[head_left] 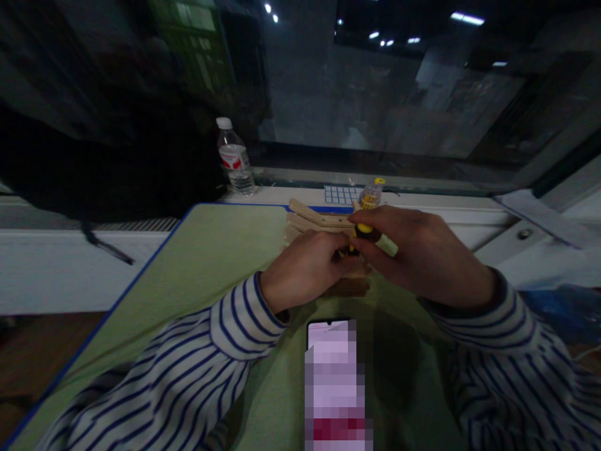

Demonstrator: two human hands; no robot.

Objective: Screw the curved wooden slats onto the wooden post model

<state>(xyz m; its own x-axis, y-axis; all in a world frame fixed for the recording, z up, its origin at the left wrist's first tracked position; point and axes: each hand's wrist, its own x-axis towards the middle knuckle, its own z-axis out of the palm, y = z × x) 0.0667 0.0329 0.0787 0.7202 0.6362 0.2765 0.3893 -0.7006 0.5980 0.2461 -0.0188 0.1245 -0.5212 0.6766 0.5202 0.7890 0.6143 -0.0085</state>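
A small wooden assembly of flat light strips (315, 220) rests on the green mat (211, 263) at its far edge. My left hand (305, 268) is closed against the near side of the wooden piece, fingers curled. My right hand (417, 254) is wrapped round a short screwdriver with a yellow and black handle (362, 231), whose tip is hidden between both hands. Both sleeves are white with blue stripes.
A phone (334, 382) lies on the mat close to me. A water bottle (235, 160) stands on the white sill at the back left. A small yellow-capped bottle (372, 194) and a blue grid sheet (339, 195) sit behind the wood. Dark window glass beyond.
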